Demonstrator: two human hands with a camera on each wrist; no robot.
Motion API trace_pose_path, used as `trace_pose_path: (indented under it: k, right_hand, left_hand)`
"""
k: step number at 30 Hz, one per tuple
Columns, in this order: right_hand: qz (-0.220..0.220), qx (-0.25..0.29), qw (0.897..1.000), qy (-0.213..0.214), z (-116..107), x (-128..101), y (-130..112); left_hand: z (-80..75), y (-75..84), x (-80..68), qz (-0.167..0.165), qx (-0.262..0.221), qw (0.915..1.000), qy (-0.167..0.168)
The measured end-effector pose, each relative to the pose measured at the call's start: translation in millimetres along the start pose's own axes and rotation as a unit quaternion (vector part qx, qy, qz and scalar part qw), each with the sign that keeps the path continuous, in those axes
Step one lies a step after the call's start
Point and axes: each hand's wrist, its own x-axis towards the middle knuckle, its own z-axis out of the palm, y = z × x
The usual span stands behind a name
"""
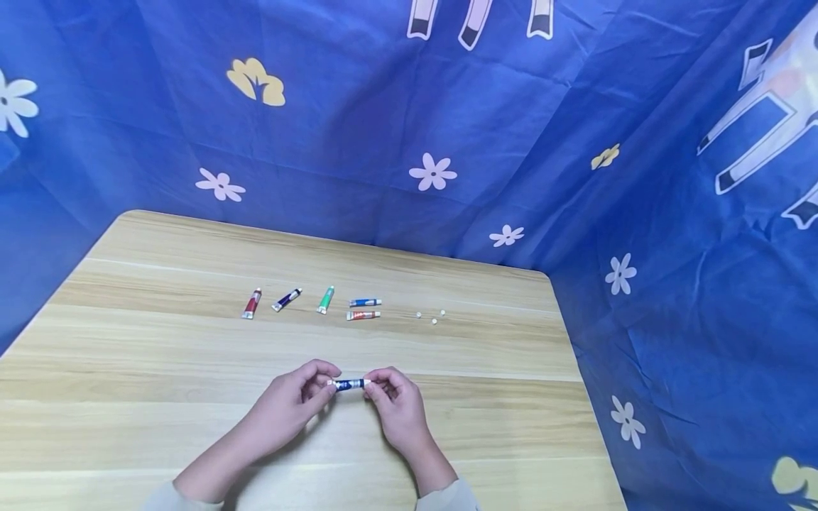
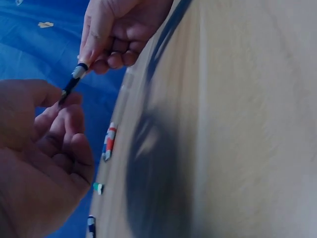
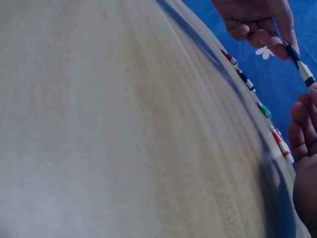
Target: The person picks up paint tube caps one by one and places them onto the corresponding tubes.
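A small dark blue paint tube (image 1: pixel 349 385) is held level above the near part of the table, between both hands. My left hand (image 1: pixel 289 403) pinches its flat crimped end between thumb and fingers. At the other end, the thumb and index finger of my right hand (image 1: pixel 399 411) pinch the cap end, hiding the cap itself. The left wrist view shows the same tube (image 2: pixel 74 82) stretched between the two hands, off the tabletop. In the right wrist view the tube (image 3: pixel 300 64) has a white band between darker parts.
Farther back on the wooden table (image 1: pixel 160 341) lie a dark red tube (image 1: pixel 252 304), a dark blue-violet tube (image 1: pixel 287 299), a green tube (image 1: pixel 326 299), a blue tube (image 1: pixel 366 302) and an orange-red tube (image 1: pixel 363 315). Three small white caps (image 1: pixel 434 321) sit to their right. Blue patterned cloth (image 1: pixel 358 142) surrounds the table.
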Motion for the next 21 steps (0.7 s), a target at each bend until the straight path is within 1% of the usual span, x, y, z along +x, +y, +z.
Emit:
trace_pose_path:
  k: [3,7,11,15,19,21]
  right_hand:
    - [-0.004,0.001,1.0,0.007,-1,0,-1]
    - [-0.007,0.002,1.0,0.014,-2,0,-2]
    - [-0.011,-0.005,1.0,0.016,-3,0,-2]
    - [-0.02,-0.023,0.999,0.016,-4,0,0]
    - [-0.028,-0.033,0.999,0.023,-4,0,1]
    - [-0.031,-0.038,0.998,0.026,-4,-1,2]
  left_hand:
    - [-2.4,1.0,3.7,0.023,0.039,0.9989,-0.012]
    - [-5.1,1.3,8.5,0.052,0.073,0.9955,-0.03]
    - [-6.7,1.5,12.7,0.078,0.128,0.9879,-0.04]
    - [-6.9,2.7,16.4,0.085,0.181,0.9788,-0.045]
    - [-5.5,1.2,20.9,0.089,0.198,0.9748,-0.052]
    - [-4.2,-1.6,23.5,0.099,0.204,0.9725,-0.051]
